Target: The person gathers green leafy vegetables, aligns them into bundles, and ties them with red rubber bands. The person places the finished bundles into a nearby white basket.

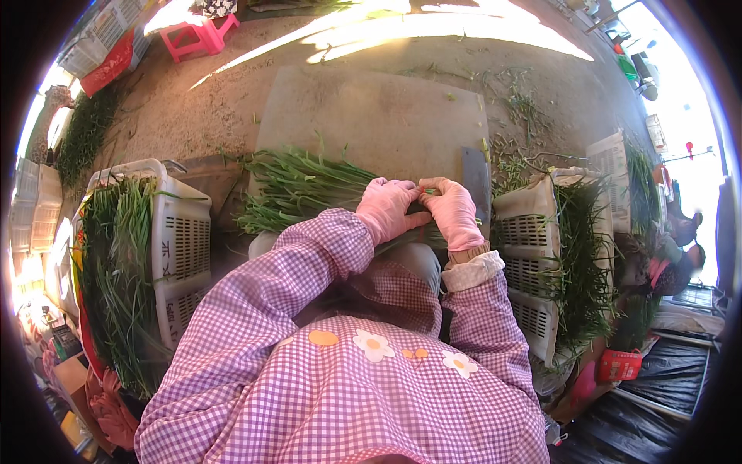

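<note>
A bundle of long green leaves, apparently garlic chives [307, 182], lies across my lap and the near edge of a board [371, 110], leaf ends to the left. Gloved in pink, my left hand [393, 210] grips the bundle towards its right end. My right hand [455, 211], also in a pink glove, meets it there with thumb and forefinger pinched together. A thin red strand [421, 190] shows at those fingertips; its course around the stems is mostly hidden. Just right of my right hand, a flat grey metal blade [475, 171] rests on the board's right edge.
White plastic crates stand close on both sides, a left crate [182, 232] and a right crate [524, 255], each filled with greens. Cut stem bits [513, 168] litter the floor at right. A pink stool [194, 37] stands far left. Another person [666, 261] is at the far right.
</note>
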### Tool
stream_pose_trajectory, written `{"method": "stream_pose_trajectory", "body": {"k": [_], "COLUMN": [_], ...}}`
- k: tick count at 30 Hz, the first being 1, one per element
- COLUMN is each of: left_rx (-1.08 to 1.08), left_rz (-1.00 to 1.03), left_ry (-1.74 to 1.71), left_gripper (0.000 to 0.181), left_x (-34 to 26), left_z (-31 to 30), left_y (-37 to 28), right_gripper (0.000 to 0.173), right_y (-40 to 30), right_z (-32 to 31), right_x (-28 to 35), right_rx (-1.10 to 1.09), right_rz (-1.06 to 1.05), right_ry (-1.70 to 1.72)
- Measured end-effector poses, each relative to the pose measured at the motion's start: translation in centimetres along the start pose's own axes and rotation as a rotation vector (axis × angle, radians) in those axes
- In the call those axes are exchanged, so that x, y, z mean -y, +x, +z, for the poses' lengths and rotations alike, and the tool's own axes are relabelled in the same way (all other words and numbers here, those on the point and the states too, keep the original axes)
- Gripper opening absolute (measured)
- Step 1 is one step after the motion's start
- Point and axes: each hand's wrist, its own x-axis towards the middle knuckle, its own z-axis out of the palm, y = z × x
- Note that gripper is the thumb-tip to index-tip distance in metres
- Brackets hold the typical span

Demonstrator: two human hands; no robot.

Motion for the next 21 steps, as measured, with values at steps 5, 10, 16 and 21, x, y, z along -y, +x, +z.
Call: {"method": "stream_pose_trajectory", "body": {"k": [5,10,16,21], "left_rx": [0.027,0.009,-0.004,0.008], "left_rz": [0.024,0.023,0.04,0.051], "left_ry": [-0.038,-0.017,0.007,0.077], "left_gripper": [0.046,0.047,0.05,0.06], "left_x": [-0.1,-0.1,0.0,0.4], "left_z": [-0.4,-0.4,-0.1,0.4], "left_y": [0.1,-0.1,0.0,0.0], "right_gripper": [0.021,0.016,0.013,0.011], "right_y": [0.2,-0.6,0.3,-2.4], "right_z": [0.4,0.0,2.8,3.6], "right_x": [-1.5,0.8,-1.9,-2.4], "right_rx": [-0.012,-0.062,-0.304,-0.507], "right_rz": [-0.044,-0.014,-0.185,-0.571], "right_ry": [0.163,-0.004,0.017,-0.001]}}
